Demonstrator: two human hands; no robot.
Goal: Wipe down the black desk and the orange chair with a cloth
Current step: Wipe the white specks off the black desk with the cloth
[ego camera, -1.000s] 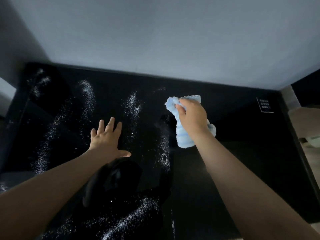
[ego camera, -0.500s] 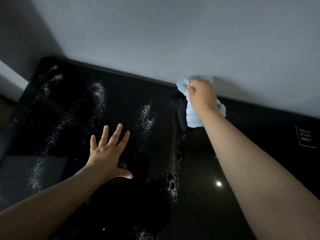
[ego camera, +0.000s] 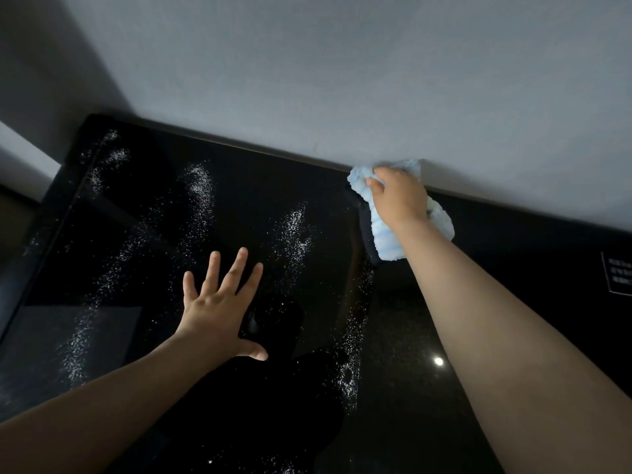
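Note:
The glossy black desk (ego camera: 513, 268) fills the lower view, its left and middle streaked with white powder (ego camera: 295, 230). My right hand (ego camera: 398, 196) grips a light blue cloth (ego camera: 384, 239) and presses it on the desk at the far edge, against the wall. My left hand (ego camera: 219, 307) lies flat on the desk with fingers spread, holding nothing. The desk to the right of the cloth shows no powder. The orange chair is not in view.
A grey wall (ego camera: 342, 80) rises directly behind the desk's far edge. A small white-lettered label (ego camera: 620, 277) sits on the desk at the far right. The desk's left edge (ego camera: 51, 241) drops to a dark floor.
My right hand has pushed the cloth away from me, from mid-desk up to the far edge at the wall. The view has shifted forward. My left hand has stayed flat.

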